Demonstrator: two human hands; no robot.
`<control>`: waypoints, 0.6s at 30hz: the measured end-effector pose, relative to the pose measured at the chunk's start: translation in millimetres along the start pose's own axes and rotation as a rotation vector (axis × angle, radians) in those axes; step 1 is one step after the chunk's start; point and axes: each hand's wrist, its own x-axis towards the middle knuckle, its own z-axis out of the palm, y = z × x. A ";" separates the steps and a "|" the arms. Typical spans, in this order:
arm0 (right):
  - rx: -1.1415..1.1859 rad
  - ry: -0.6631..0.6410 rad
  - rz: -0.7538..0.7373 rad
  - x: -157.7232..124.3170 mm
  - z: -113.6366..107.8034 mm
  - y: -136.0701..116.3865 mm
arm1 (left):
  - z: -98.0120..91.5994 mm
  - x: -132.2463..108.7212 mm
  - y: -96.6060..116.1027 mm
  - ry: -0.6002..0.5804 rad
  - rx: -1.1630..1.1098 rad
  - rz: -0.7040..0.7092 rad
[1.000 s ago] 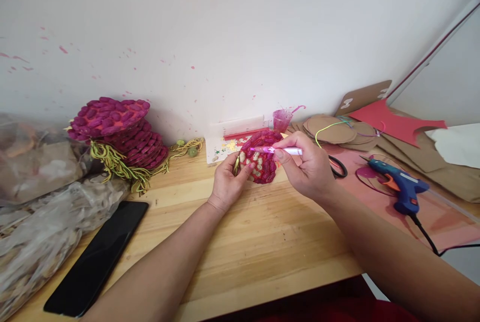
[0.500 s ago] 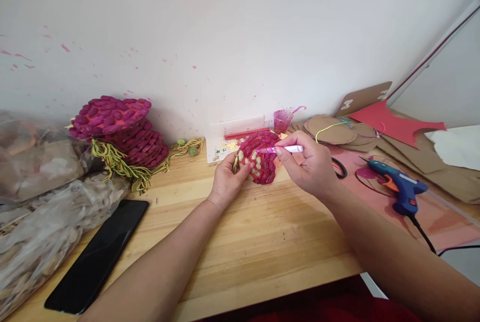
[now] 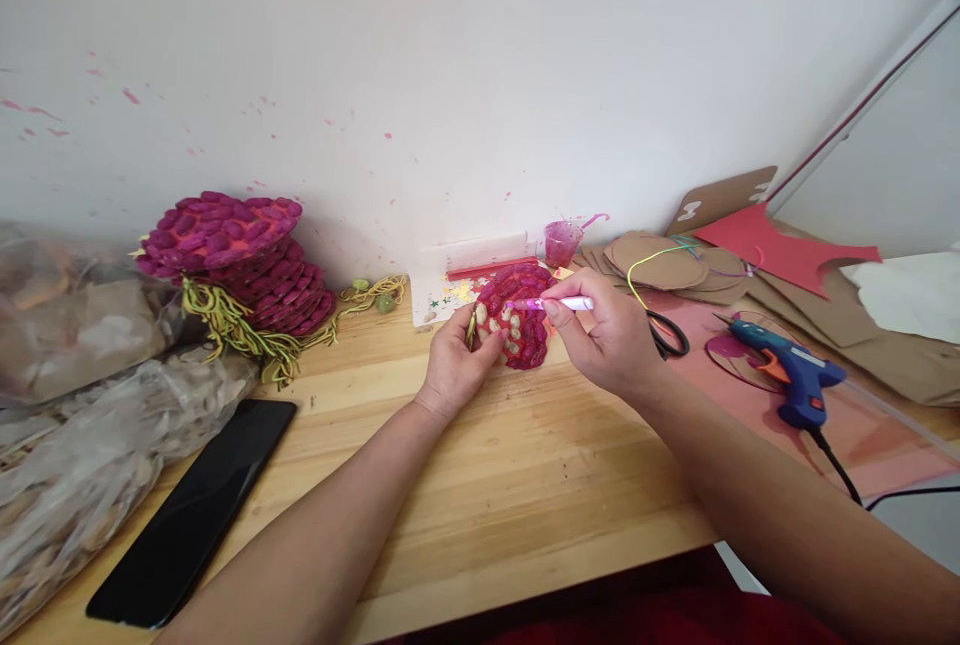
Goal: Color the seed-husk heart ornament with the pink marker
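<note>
On wooden table [image 3: 525, 485] by white wall [image 3: 450, 75], left-hand fingers [image 3: 480, 350] gripping pink disc [image 3: 521, 325], right-hand fingers [image 3: 559, 310] pinching brush [image 3: 555, 304].

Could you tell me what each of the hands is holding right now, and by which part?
The left hand grips the seed-covered disc by its left edge. The right hand pinches a white brush mid-handle, its pink tip on the disc.

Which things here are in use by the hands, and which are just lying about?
In use:
- left hand holding the shell disc
- right hand holding the brush, tip on the disc

Lying about:
- stack of finished discs
- phone
- glue gun
- scissors
- paint cup
- cardboard circles
- bags
</note>
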 end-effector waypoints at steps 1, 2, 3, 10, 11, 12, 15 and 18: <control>0.007 0.007 -0.002 0.2 -0.5 -0.6 | 0.2 -0.2 0.4 0.004 0.013 0.011; 0.018 0.003 -0.007 0.4 -1.0 -1.4 | 0.3 -0.4 0.7 0.009 0.029 0.019; 0.029 -0.008 -0.014 0.5 -1.4 -2.2 | 0.4 -0.7 0.9 0.013 0.046 0.025; -0.033 0.031 -0.068 -0.3 -1.3 -0.1 | -0.2 -1.7 1.5 0.039 0.127 0.075; -0.035 0.048 -0.066 -0.4 -1.3 0.5 | -0.1 -1.9 2.2 0.047 0.145 0.083; -0.029 0.057 -0.061 -0.4 -1.5 0.5 | 0.2 -2.0 3.2 0.052 0.155 0.087; 0.040 0.019 -0.053 0.1 -2.3 -2.4 | 1.4 -2.9 6.4 0.054 0.144 0.084; 0.067 -0.025 -0.067 0.5 -2.4 -4.2 | 2.4 -3.9 8.5 0.050 0.136 0.088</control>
